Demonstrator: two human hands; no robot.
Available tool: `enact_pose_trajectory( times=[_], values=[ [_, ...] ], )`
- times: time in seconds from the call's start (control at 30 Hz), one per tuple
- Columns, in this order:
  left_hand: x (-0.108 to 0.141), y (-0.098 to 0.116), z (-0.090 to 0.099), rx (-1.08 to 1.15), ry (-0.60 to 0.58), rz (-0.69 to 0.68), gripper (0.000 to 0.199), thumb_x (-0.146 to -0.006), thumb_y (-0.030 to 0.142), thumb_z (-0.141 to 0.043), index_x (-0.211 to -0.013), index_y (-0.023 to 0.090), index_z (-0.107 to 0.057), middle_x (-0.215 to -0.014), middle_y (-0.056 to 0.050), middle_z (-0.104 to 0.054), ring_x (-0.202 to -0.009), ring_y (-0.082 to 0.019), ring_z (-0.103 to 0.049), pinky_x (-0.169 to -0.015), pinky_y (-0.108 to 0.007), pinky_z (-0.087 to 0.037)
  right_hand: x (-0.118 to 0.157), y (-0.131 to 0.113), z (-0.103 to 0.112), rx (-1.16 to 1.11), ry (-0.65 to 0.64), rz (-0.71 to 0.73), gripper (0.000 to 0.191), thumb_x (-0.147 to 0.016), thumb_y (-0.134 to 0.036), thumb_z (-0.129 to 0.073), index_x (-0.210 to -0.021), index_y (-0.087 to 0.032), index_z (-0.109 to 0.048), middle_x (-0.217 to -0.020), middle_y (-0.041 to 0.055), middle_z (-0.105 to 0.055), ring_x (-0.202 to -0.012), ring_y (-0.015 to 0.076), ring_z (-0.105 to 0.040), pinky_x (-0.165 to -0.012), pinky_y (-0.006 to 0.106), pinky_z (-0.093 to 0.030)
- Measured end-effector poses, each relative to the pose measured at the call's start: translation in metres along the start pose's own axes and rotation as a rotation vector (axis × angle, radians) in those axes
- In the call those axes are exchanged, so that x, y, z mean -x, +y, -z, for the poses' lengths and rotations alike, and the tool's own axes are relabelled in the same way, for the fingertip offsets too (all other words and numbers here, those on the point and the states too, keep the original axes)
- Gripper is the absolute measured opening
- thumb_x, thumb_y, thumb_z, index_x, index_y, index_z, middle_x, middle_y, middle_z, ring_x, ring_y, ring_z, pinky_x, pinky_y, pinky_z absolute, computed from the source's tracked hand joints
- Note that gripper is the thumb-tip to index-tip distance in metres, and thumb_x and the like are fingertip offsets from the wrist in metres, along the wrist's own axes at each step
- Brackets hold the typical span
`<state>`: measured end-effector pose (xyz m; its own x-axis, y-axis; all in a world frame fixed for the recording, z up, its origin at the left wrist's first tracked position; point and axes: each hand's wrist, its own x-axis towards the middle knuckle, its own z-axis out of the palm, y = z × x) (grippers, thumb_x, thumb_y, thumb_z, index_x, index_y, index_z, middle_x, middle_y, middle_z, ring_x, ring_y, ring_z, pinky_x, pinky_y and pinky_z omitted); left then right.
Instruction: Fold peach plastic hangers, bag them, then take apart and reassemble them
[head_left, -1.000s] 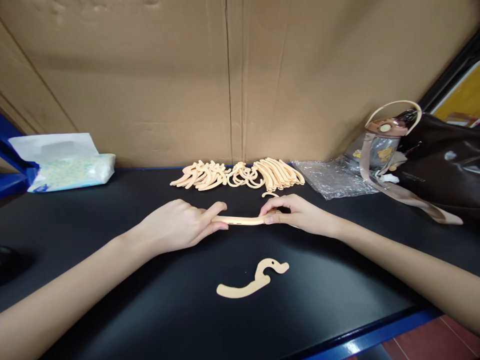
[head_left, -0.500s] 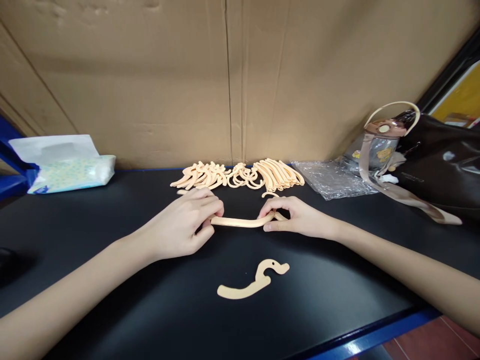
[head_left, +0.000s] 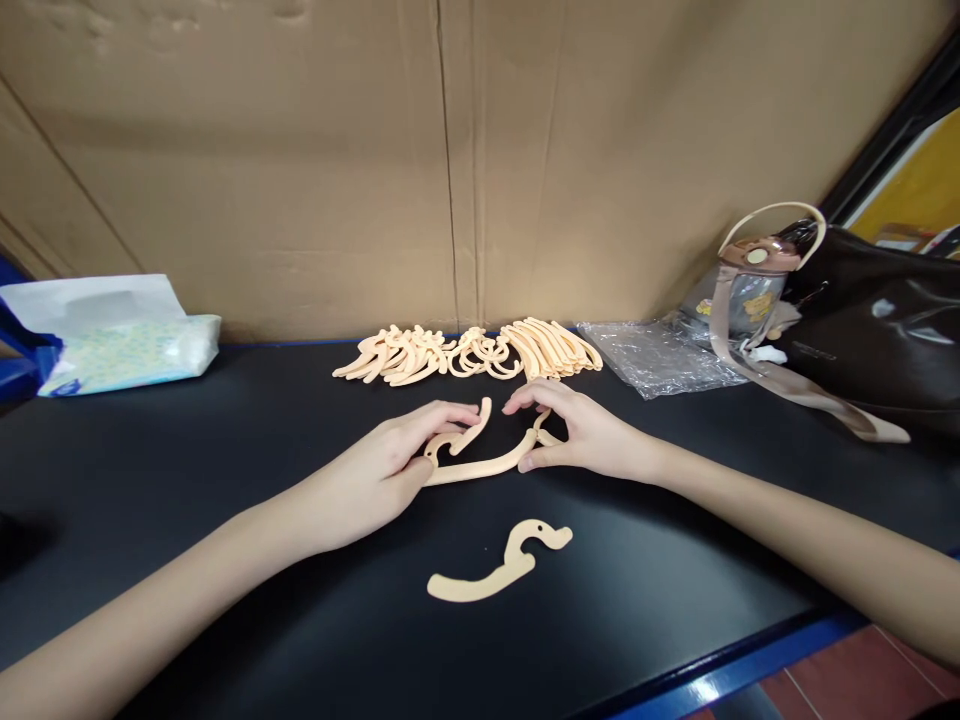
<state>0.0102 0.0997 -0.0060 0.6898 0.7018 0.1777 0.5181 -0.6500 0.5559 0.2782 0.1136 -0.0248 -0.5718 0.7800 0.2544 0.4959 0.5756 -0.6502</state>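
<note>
My left hand [head_left: 409,450] grips a beige folding-hanger arm [head_left: 472,432] with a hooked, holed end, its free tip slanting up. The left thumb also lies at the left end of a longer curved hanger bar [head_left: 480,470]. Around that bar's right end is my right hand [head_left: 559,430], closed on it with thumb low and forefinger lifted. A thin curved hook part shows partly behind the right fingers. Nearer me, a loose hanger arm [head_left: 480,583] with a small hole lies flat on the black table [head_left: 315,620].
Piles of hanger arms [head_left: 394,355], small hooks [head_left: 484,355] and bars [head_left: 551,348] lie along the cardboard wall [head_left: 300,200]. A tissue pack [head_left: 131,345] sits at left. At right are clear plastic wrap [head_left: 652,358], a strapped bottle [head_left: 757,290] and a dark bag [head_left: 877,330].
My left hand has turned, bringing the hanger arm into view above the bar. The bar's left end has tilted toward me. My right forefinger has lifted away from the bar.
</note>
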Motion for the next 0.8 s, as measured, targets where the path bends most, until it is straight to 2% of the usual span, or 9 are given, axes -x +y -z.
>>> enact_pose_trajectory(
  times=[0.07,0.13,0.2,0.3,0.4,0.5,0.63,0.7,0.8],
  values=[
    [0.002,0.006,-0.002,0.007,-0.063,0.049,0.042,-0.091,0.019,-0.045,-0.131,0.028,-0.051,-0.124,-0.002,-0.065,-0.106,-0.019,-0.063,-0.089,-0.031,-0.051,0.0,-0.001,0.0,0.006,0.001,-0.005,0.046,-0.074,-0.034,-0.082,-0.114,-0.024,-0.06,-0.119,0.0056,-0.061,-0.112,0.0226,-0.056,-0.096,0.04,-0.044],
    [0.004,0.01,-0.005,-0.031,-0.117,0.055,0.041,-0.09,0.023,-0.051,-0.13,0.028,-0.052,-0.115,-0.001,-0.065,-0.096,-0.017,-0.064,-0.082,-0.028,-0.051,0.0,-0.003,-0.001,0.009,-0.007,-0.007,0.048,-0.073,-0.037,-0.083,-0.113,-0.023,-0.06,-0.119,0.0057,-0.061,-0.112,0.0227,-0.055,-0.095,0.04,-0.044],
    [0.004,0.014,-0.007,-0.099,-0.144,0.017,0.04,-0.088,0.017,-0.05,-0.126,0.028,-0.056,-0.108,-0.001,-0.064,-0.093,-0.017,-0.062,-0.078,-0.028,-0.049,0.0,-0.004,-0.001,0.012,-0.015,0.001,0.051,-0.071,-0.041,-0.084,-0.113,-0.023,-0.06,-0.118,0.0058,-0.061,-0.11,0.0227,-0.055,-0.094,0.039,-0.044],
    [0.003,0.016,-0.007,-0.215,-0.155,-0.076,0.04,-0.084,0.006,-0.045,-0.114,0.025,-0.063,-0.101,-0.001,-0.063,-0.093,-0.018,-0.057,-0.082,-0.03,-0.046,0.001,-0.007,-0.003,0.041,-0.006,0.044,0.052,-0.071,-0.045,-0.083,-0.112,-0.024,-0.059,-0.117,0.0059,-0.06,-0.11,0.0227,-0.054,-0.093,0.038,-0.044],
    [0.002,0.012,-0.003,-0.291,-0.124,-0.146,0.037,-0.082,0.002,-0.044,-0.105,0.022,-0.065,-0.099,-0.001,-0.062,-0.094,-0.019,-0.055,-0.088,-0.033,-0.043,0.001,-0.009,-0.006,0.105,0.032,0.089,0.044,-0.071,-0.046,-0.083,-0.097,-0.022,-0.058,-0.105,0.0044,-0.059,-0.101,0.0208,-0.055,-0.087,0.034,-0.044],
    [0.0,0.002,0.002,-0.343,-0.076,-0.178,0.037,-0.084,0.001,-0.041,-0.103,0.023,-0.065,-0.108,-0.003,-0.06,-0.102,-0.02,-0.053,-0.09,-0.033,-0.042,0.002,-0.012,-0.009,0.186,0.068,0.083,0.042,-0.07,-0.047,-0.083,-0.078,-0.021,-0.051,-0.087,0.0004,-0.054,-0.085,0.0174,-0.052,-0.074,0.03,-0.042],
    [0.0,-0.013,0.004,-0.389,0.022,-0.194,0.039,-0.092,0.005,-0.035,-0.1,0.025,-0.067,-0.11,-0.004,-0.056,-0.102,-0.02,-0.052,-0.085,-0.032,-0.044,0.003,-0.013,-0.01,0.224,0.031,0.017,0.044,-0.072,-0.052,-0.08,-0.071,-0.02,-0.051,-0.073,-0.0027,-0.053,-0.072,0.0147,-0.049,-0.065,0.028,-0.038],
    [-0.001,-0.018,0.002,-0.355,0.053,-0.176,0.036,-0.097,0.01,-0.033,-0.101,0.024,-0.066,-0.109,-0.004,-0.056,-0.102,-0.019,-0.053,-0.085,-0.031,-0.045,0.003,-0.012,-0.009,0.219,-0.002,0.041,0.038,-0.076,-0.051,-0.078,-0.075,-0.019,-0.057,-0.077,-0.0013,-0.059,-0.077,0.0158,-0.053,-0.07,0.03,-0.04],
    [-0.001,-0.018,-0.002,-0.268,0.089,-0.081,0.028,-0.102,0.022,-0.033,-0.11,0.022,-0.06,-0.113,-0.004,-0.057,-0.107,-0.019,-0.054,-0.093,-0.031,-0.045,0.004,-0.011,-0.008,0.213,-0.059,0.153,0.022,-0.087,-0.041,-0.07,-0.09,-0.02,-0.066,-0.101,0.0028,-0.067,-0.096,0.0184,-0.058,-0.085,0.034,-0.043]
  ],
)
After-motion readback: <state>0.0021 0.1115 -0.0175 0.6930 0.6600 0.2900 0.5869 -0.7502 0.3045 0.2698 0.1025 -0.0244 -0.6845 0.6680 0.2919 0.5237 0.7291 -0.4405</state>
